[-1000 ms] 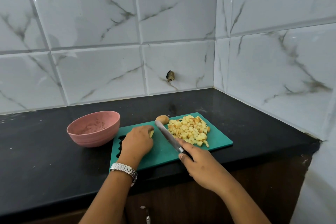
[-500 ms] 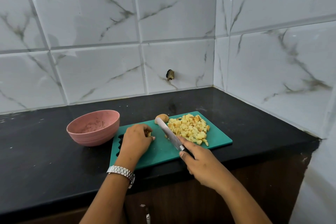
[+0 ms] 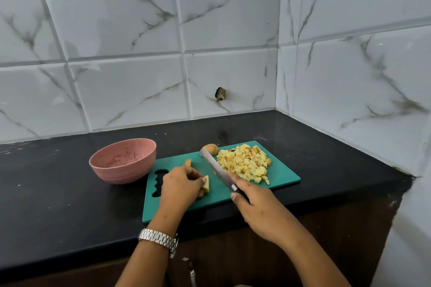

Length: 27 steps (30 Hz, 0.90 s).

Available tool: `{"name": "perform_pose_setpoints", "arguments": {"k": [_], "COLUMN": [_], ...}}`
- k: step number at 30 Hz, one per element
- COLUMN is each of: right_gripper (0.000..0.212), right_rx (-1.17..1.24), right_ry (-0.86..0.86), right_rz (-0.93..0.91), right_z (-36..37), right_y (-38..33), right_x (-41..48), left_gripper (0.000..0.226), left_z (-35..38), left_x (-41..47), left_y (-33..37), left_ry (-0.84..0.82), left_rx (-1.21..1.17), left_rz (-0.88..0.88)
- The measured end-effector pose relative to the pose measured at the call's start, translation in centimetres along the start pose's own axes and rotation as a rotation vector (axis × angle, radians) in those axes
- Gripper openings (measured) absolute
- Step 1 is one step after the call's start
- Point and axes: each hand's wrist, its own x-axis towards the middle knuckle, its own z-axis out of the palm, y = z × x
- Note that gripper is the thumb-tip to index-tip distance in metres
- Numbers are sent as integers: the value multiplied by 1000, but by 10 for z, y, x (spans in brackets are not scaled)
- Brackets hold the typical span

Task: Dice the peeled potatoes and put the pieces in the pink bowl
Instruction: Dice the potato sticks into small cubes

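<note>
— on the black counter [image 3: 70,205], from the head view: what sits where?

— a green cutting board [image 3: 288,177] lies near the front edge, close to the corner of the tiled wall [image 3: 116,30]. the pink bowl [image 3: 121,175] stands upright just beside the board's left end, off the board. only a smear of residue shows inside it.

— and the potato?

— a pile of diced potato [image 3: 245,163] covers the right half of the board. a small whole potato [image 3: 210,148] lies at the board's far edge, by the pile's left side. i cannot tell whether they touch. a loose strip [image 3: 187,162] lies on the board, nearer the bowl.

— the hands?

— the left hand [image 3: 180,184], with a metal watch [image 3: 158,239] on its wrist, is curled down over a potato piece [image 3: 206,184] and pins it to the board. the pale cut face pokes out to the right of the fingers.

— and the right?

— the right hand [image 3: 258,207] is clenched round the dark handle of a knife [image 3: 218,170], with the forefinger stretched along the top of the blade. the blade slants away and to the left, along the pile's left edge, with its tip by the whole potato. it is apart from the piece under the left hand. whether its edge touches the board, i cannot tell.
</note>
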Motion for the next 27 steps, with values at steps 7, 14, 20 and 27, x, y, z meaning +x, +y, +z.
{"name": "perform_pose_setpoints", "arguments": {"k": [7, 14, 20, 27], "right_gripper": [54, 55, 59, 68], "right_rx": [-156, -252, -434, -661], "right_ry": [15, -15, -50, -110], "right_rz": [25, 20, 67, 57], "right_z": [0, 9, 16, 12], "right_y": [-22, -35, -36, -35], "right_x": [-17, -25, -23, -16], "left_gripper": [30, 37, 34, 34], "left_z": [-10, -10, 2, 3], "left_x": [-5, -13, -15, -15], "left_y": [3, -3, -7, -14], "left_ry": [-209, -69, 20, 34], "left_rx": [146, 328, 407, 496], "left_rz": [4, 119, 161, 235]}}
